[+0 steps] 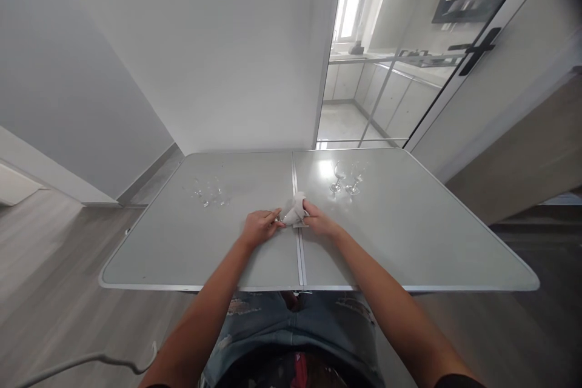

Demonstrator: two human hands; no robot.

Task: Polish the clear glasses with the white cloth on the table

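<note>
Head view, left to right: two or three clear glasses (pixel 207 191) lie on the grey table (pixel 409 242), too faint to count. At the middle seam, the left hand (pixel 259 227) pinches something small, hidden by its fingers. One white cloth (pixel 295 212) is bunched in the right hand (pixel 318 221). Two stemmed glasses (pixel 346 179) stand upright beyond.

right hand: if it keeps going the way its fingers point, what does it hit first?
The right hand points left, toward the table's centre seam. First in that line is the white cloth it already grips, then probably the left hand just past it, holding something small and glassy. Depth between them is hard to judge.
</note>
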